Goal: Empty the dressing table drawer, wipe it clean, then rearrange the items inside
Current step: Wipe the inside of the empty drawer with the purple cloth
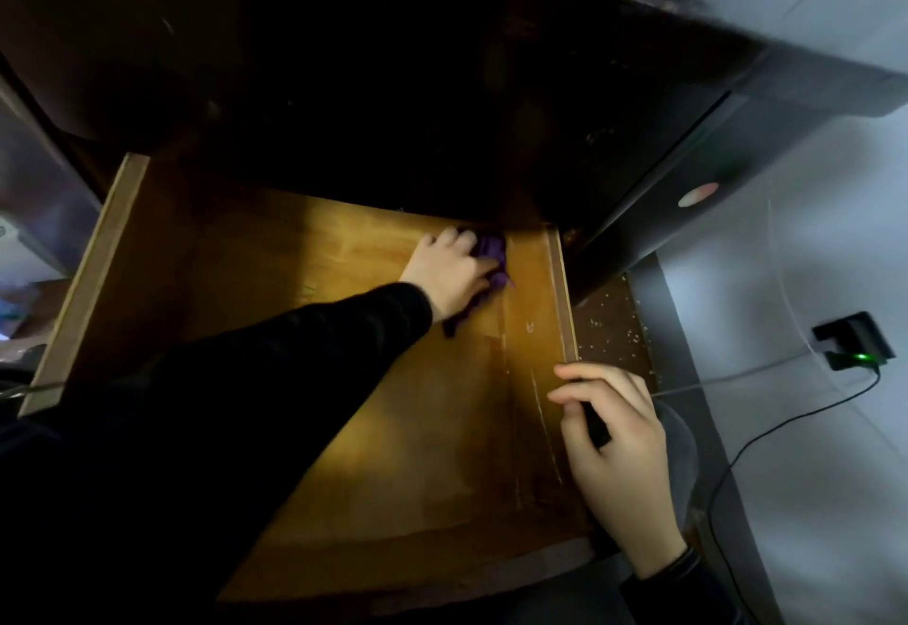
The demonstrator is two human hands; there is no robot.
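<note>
At far corner of drawer [442,477]: left grip [449,270] clutches purple cloth [491,251] | right grip [619,452] clasps slim dark object [594,423]

The wooden drawer [84,280] stands pulled open, its bare, amber-brown bottom scuffed with pale streaks along the right wall. A crumpled purple cloth [493,251] lies on the bottom at the far right corner.

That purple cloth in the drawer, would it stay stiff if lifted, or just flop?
Probably floppy: the purple cloth lies bunched and creased under the left hand, with a loose end trailing toward the wrist. It looks light, since it crumples under one hand. Pushed along the drawer floor, it would likely slide and bunch, not roll.
</note>
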